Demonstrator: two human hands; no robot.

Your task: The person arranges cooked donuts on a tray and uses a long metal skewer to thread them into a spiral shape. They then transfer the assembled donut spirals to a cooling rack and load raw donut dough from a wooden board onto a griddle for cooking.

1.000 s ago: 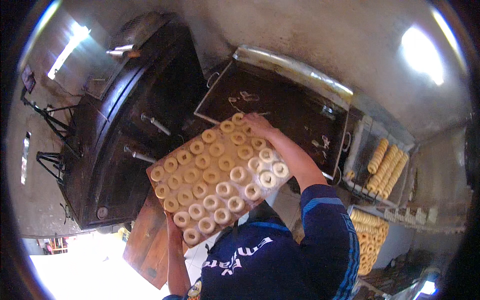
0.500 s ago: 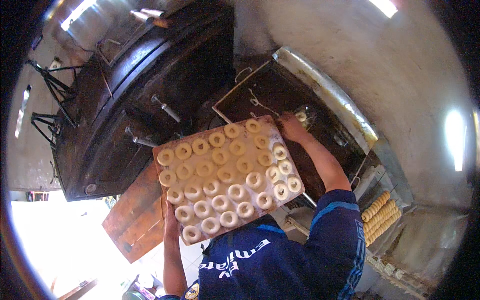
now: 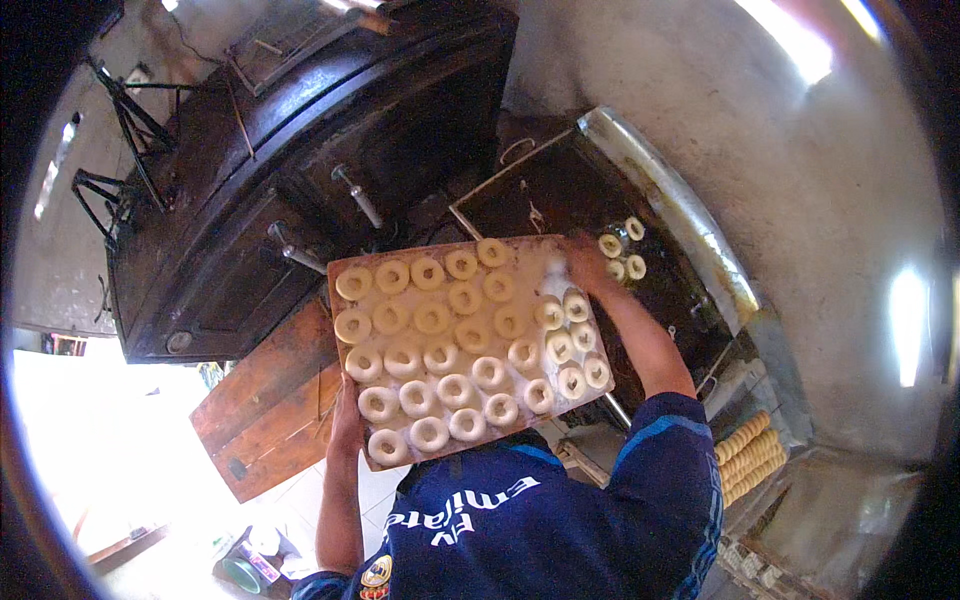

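My left hand (image 3: 347, 412) grips the left edge of a floured board (image 3: 430, 248), which spans the space before my chest. Rows of pale dough rings (image 3: 455, 390) lie on it, packed closest along its right side. At the board's far right corner is my right hand (image 3: 592, 270), its fingers smeared by motion, so I cannot make out whether it holds a ring. Just beyond it, several pale dough rings (image 3: 636, 267) sit together in a dark, wide frying vat (image 3: 570, 185).
A large dark metal oven (image 3: 270, 200) with handles stands at the far left. Under the board's left side is a wooden plank surface (image 3: 270, 390). Stacked golden rings (image 3: 750, 455) lie at the right, beside the vat. A metal rim (image 3: 670, 200) borders the vat's far side.
More dough rings show in the vat than before. The far right part of the board bears fewer rings. My right hand has shifted slightly toward the board's corner.
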